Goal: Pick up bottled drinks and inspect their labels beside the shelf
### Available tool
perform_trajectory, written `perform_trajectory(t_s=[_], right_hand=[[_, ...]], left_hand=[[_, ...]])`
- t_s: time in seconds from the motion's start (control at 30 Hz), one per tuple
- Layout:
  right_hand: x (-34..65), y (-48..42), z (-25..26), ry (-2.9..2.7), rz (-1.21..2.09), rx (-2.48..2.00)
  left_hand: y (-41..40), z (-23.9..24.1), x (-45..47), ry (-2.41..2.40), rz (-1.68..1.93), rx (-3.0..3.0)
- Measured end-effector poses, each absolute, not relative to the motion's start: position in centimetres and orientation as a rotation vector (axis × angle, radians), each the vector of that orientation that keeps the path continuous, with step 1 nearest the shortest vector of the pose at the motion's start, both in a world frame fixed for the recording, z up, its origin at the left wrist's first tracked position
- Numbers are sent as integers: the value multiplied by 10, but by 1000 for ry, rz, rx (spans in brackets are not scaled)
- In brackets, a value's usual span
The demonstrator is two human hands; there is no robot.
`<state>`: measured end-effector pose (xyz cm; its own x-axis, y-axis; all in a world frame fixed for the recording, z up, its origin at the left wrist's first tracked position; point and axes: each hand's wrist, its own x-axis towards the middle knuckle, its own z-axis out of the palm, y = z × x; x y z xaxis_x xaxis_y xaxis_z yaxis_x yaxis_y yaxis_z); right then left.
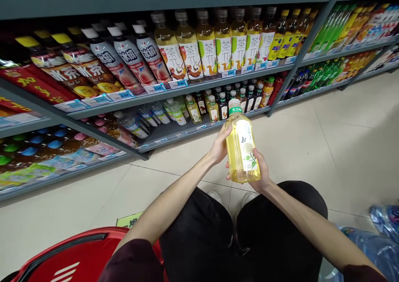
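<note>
Fingers of both hands hold a yellow-filled clear plastic bottle — off the grey metal shelving, not yet set down.

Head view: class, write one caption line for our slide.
Left hand and right hand hold a bottle beside drink shelves.

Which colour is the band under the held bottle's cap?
The band is green; the head view shows it.

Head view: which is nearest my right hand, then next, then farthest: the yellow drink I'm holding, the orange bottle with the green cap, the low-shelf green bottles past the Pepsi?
1. Yellow drink: touching your right hand.
2. Orange bottle: ahead, down low.
3. Green bottles: ahead, farther right.
</note>
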<state>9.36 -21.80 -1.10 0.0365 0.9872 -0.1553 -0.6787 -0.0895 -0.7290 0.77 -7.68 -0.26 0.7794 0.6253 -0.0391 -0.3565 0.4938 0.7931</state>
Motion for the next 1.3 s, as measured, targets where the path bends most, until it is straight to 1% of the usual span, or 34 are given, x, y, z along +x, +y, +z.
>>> perform_trajectory(t_s=[0.27,0.43,0.53,0.7,0.8,0.87,1.0,1.1,1.23,1.3], right_hand=[[91,-221,-12,-542,1659,-632],[83,-219,-7,-564,1635,-717],[82,-217,-6,-594,1512,-908],[86,-213,-13,-776,1098,-1233],[88,-213,-16,-831,1039,-1381],[89,-214,-17,-831,1032,-1435],[92,-217,-15,-846,1009,-1371],[92,-220,-10,-828,1097,-1182],[87,-226,-7,-608,1530,-854],[83,-229,-9,-511,1671,-773]], left_hand=[[-77,2,6,405,530,722],[-78,11,2,385,443,648],[-74,10,2,418,515,671],[-72,5,8,478,684,806],[-78,5,11,541,805,908],[-81,5,11,577,815,983],[-80,9,7,522,827,1053],[-75,16,4,391,751,993],[-74,23,1,270,620,833],[-77,25,0,239,591,772]])
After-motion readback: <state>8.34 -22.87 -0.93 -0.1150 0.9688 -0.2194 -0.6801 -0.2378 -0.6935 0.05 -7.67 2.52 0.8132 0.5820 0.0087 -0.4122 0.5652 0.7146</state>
